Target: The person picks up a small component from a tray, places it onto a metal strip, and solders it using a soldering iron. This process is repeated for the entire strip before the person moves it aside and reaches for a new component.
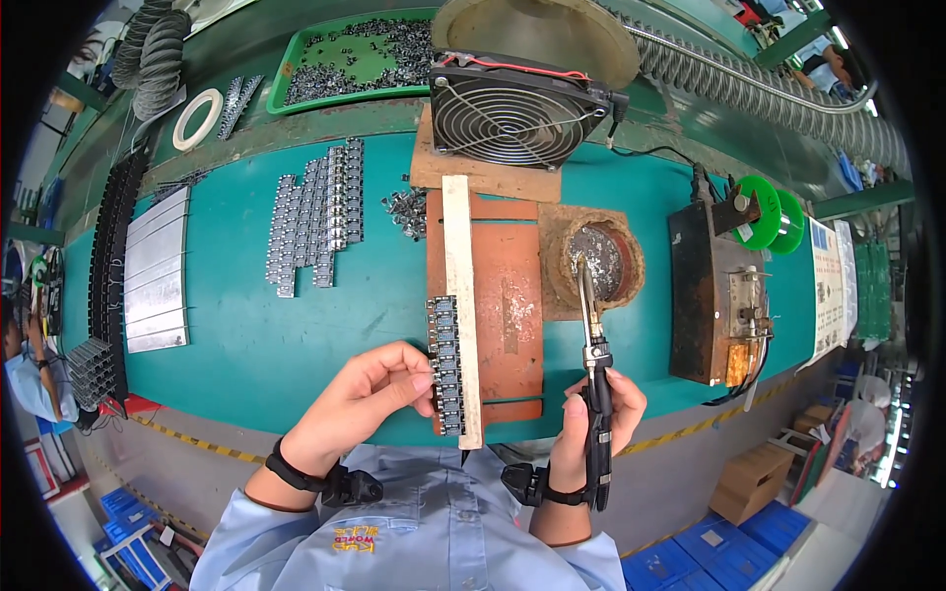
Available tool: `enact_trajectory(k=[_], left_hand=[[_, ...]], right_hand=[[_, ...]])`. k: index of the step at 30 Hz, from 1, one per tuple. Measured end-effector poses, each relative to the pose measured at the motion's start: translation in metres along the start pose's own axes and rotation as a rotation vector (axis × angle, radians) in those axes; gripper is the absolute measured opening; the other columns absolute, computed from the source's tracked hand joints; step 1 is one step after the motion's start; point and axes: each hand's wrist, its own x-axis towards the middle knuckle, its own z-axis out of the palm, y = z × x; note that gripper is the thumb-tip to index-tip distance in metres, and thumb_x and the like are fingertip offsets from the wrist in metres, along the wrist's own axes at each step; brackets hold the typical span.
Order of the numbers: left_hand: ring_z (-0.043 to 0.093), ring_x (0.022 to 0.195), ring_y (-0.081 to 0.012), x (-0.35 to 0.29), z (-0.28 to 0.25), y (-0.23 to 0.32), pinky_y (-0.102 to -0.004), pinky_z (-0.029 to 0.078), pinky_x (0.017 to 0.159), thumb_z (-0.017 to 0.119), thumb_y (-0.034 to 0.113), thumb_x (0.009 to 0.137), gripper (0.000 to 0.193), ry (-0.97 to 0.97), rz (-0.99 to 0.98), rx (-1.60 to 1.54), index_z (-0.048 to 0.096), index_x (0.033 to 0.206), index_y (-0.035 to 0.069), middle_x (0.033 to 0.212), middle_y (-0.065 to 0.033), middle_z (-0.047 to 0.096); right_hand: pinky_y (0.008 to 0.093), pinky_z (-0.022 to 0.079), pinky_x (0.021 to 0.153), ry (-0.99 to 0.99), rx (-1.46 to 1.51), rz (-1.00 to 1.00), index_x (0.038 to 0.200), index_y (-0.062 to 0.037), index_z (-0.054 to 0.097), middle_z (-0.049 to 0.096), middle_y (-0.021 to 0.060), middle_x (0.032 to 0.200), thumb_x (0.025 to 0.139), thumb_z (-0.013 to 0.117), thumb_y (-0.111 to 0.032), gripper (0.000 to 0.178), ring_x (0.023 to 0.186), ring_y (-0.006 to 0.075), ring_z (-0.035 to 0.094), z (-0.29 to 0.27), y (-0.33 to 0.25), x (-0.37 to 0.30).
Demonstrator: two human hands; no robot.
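Observation:
My left hand (370, 399) is closed in a pinch at the left edge of a strip of small dark circuit boards (446, 364). Whatever lies between its fingertips is too small to make out. The strip lies along a long pale bar (459, 256) on a reddish-brown board (512, 305). In my right hand (601, 419) is a soldering iron (597, 394) with a black handle, pointing away from me. Its metal tip reaches over a round pot (616, 261) with silvery, crusty residue inside.
Behind the board stands a black fan (517, 113). Board strips (320, 212) and a pile of small parts (404, 212) lie left. A green tray (286, 89) holds many small parts. On the right is a dark box (700, 305) beside a green spool (759, 212).

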Motion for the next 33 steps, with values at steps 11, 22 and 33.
enact_trajectory(k=[11,22,33], left_hand=[[0.054,0.073,-0.0084,0.006,-0.01,0.004,-0.0215,0.044,0.069,0.049,0.012,0.088,0.011,-0.092,-0.073,0.01,0.051,0.088,0.001,0.08,-0.0015,0.056],[0.053,0.071,-0.0086,0.01,-0.018,0.006,-0.0222,0.044,0.067,0.051,0.012,0.087,0.011,-0.158,-0.13,-0.054,0.052,0.084,0.002,0.077,-0.0008,0.055],[0.056,0.069,-0.0101,0.013,-0.018,0.005,-0.0217,0.042,0.066,0.052,0.012,0.086,0.011,-0.157,-0.135,-0.089,0.052,0.081,0.002,0.075,-0.002,0.055]], right_hand=[[0.0217,0.036,0.057,0.003,-0.01,0.002,0.108,-0.0037,0.04,0.049,0.0082,0.077,0.076,0.059,-0.016,0.039,0.065,0.0127,0.046,0.001,-0.003,0.0],[0.0307,0.039,0.058,-0.376,0.117,-0.284,0.094,-0.0029,0.054,0.052,0.0048,0.053,0.067,0.071,-0.025,0.039,0.051,0.0155,0.049,-0.033,-0.018,-0.017],[0.0316,0.038,0.058,-0.555,-0.001,-0.248,0.089,-0.0036,0.055,0.056,0.0034,0.053,0.067,0.069,-0.033,0.039,0.046,0.0155,0.05,-0.025,-0.029,-0.013]])
